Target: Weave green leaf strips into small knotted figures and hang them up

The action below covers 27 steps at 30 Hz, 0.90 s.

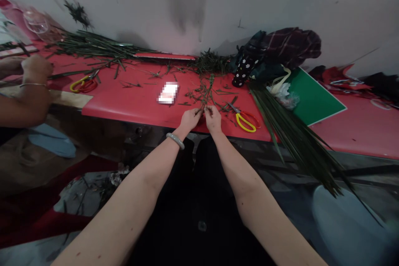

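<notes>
My left hand [190, 119] and my right hand [213, 119] meet at the table's front edge, fingers pinched close together. Between them they grip the lower end of a thin green leaf strip piece [208, 91], whose woven-looking top points away from me. A grey bangle [176, 140] is on my left wrist. Right of my right hand lie scissors [246, 121] with one yellow and one red handle. Cut leaf scraps [190, 91] are scattered around both hands. A phone with a blurred screen [168, 93] lies to the left.
The red table [131, 106] runs along a wall. Long leaves [289, 137] overhang its edge at right, beside a green board [318, 99] and a dark umbrella [246, 68]. At left are a leaf-strip pile [90, 45], other scissors [84, 84] and another person's hands [35, 68].
</notes>
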Available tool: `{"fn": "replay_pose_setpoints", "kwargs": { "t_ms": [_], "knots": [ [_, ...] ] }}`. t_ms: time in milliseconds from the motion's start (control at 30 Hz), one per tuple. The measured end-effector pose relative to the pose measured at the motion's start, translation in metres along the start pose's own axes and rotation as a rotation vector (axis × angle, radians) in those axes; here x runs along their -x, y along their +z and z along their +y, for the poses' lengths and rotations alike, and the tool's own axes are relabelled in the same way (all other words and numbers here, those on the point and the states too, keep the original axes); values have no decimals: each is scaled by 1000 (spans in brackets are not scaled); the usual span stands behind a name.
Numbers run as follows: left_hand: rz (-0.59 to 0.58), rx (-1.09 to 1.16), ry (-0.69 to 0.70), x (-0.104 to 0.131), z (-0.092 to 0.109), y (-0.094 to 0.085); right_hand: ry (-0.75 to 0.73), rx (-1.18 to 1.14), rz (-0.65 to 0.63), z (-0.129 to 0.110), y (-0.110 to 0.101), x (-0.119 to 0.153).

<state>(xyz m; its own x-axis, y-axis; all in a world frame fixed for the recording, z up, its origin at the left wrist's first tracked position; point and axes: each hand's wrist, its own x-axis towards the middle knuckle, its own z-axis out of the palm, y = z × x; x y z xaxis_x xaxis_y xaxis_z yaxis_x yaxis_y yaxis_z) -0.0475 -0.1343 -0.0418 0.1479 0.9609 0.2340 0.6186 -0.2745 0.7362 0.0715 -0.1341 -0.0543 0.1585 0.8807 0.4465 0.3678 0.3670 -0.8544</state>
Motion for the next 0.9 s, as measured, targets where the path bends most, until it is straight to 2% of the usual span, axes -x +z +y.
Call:
{"fn": "replay_pose_setpoints", "kwargs": {
  "t_ms": [233,500,700,900],
  "knots": [
    [10,-39,-17,-1,0,0,-18,-58,44,3,1,0],
    [31,-10,-8,1,0,0,109,-138,148,1,-3,-2],
    [17,-1,-38,2,4,-2,124,-138,117,9,-1,-4],
    [5,21,-45,2,5,-3,38,62,1,15,-1,-7]
  ]
}}
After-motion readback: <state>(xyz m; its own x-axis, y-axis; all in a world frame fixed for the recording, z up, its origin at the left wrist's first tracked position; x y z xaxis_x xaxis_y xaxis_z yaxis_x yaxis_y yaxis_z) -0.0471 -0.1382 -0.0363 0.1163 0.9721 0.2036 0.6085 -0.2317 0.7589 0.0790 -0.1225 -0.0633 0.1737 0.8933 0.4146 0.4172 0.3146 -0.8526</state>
